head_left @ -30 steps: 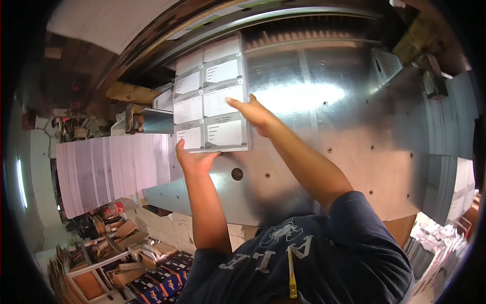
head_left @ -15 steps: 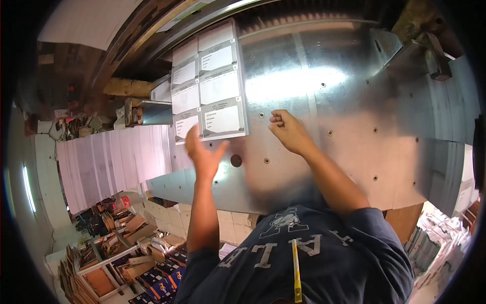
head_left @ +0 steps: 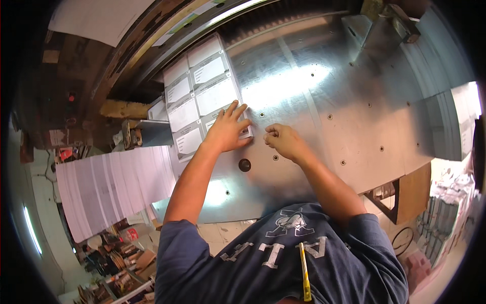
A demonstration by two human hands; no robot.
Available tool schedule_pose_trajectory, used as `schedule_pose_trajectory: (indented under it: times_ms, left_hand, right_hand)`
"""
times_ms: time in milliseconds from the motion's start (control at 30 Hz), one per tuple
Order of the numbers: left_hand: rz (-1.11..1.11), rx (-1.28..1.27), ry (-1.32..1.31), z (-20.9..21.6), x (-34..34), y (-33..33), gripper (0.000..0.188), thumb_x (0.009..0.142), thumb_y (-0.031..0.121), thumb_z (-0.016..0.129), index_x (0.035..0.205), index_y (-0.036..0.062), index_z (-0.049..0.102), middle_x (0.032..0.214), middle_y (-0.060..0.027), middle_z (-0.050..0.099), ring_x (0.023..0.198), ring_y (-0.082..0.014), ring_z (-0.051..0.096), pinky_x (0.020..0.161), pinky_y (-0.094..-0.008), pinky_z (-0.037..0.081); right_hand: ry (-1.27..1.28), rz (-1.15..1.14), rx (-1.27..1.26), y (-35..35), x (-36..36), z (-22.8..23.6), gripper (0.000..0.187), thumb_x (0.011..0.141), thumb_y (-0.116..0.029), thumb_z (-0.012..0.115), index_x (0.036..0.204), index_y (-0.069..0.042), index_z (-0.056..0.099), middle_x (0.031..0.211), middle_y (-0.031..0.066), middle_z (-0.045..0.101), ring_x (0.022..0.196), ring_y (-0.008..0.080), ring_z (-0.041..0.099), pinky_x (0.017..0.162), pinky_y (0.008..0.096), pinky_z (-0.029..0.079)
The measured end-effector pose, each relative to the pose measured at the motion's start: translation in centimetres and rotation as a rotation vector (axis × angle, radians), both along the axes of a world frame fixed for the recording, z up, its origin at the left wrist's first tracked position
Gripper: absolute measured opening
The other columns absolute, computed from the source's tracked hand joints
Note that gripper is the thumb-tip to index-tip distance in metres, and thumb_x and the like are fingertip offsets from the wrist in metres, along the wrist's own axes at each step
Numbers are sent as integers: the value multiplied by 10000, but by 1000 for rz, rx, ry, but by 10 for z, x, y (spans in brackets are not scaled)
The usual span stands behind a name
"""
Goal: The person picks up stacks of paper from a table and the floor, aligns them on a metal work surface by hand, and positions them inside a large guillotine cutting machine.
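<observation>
My left hand point(head_left: 229, 133) lies with fingers spread on the near right corner of a stack of printed sheets point(head_left: 216, 95). The sheets carry rows of grey-and-white forms and rest on a shiny metal table point(head_left: 349, 131). Just right of the stack, my right hand point(head_left: 284, 141) hovers close above the metal, apart from the paper. Its fingers are curled in, with nothing showing between them. The left hand covers part of the nearest form.
A metal guide point(head_left: 147, 133) stands left of the stack, beside hanging striped paper sheets point(head_left: 111, 185). Behind runs a machine beam with a yellow edge. Another paper stack point(head_left: 435, 119) stands at the right. A dark round knob or hole point(head_left: 244, 165) marks the table.
My left hand has moved right from the stack's near left part onto its near right corner. The right hand has shifted slightly nearer, still curled. The view has turned a little.
</observation>
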State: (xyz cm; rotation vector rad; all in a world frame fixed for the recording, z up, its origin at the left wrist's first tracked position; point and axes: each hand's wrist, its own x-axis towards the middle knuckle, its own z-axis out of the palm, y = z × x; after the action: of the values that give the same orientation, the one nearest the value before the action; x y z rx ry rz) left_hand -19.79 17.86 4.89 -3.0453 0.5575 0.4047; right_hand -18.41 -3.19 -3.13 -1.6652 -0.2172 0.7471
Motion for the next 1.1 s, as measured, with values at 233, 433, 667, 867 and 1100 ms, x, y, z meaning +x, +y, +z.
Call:
schedule_pose_trajectory:
  times_ms: [233,433,667,867,1100]
  left_hand:
    - [-85,-220,-199,-15,-4,26,420,684,310,756,1036,118,629,1406,-128,450,1326,-355,408,1016,-452,447]
    - [-93,-299,-245,-19,-2,31,436,638,288,764,1029,138,642,1374,-121,492,1269,-343,484,948,-453,506]
    - [-94,-282,-256,-14,0,29,494,635,378,817,1034,152,636,1355,-116,512,1253,-336,501,903,-446,537]
    - [-104,-315,-281,-14,0,30,537,640,377,824,1072,129,625,1351,-124,512,1255,-338,497,918,-442,527]
    - [-91,-469,-265,-12,1,44,558,631,326,818,1102,107,615,1357,-137,503,1211,-356,528,949,-423,509]
  right_hand:
    - [268,-125,174,40,-2,15,496,887,-213,576,1270,92,503,1027,192,650,897,211,645,764,313,516]
    - [254,-1,-62,60,10,37,540,868,-270,552,1262,97,505,1118,248,607,1008,300,614,796,394,505]
    - [312,-157,-103,89,3,51,467,828,-259,540,1167,61,571,1047,173,614,997,271,596,791,392,480]
    - [606,-69,228,72,25,54,428,795,-273,568,1103,21,607,1058,143,602,1008,229,569,874,378,451]
    - [523,52,248,78,34,42,546,790,-298,617,1186,71,551,1129,182,575,982,260,581,879,385,459]
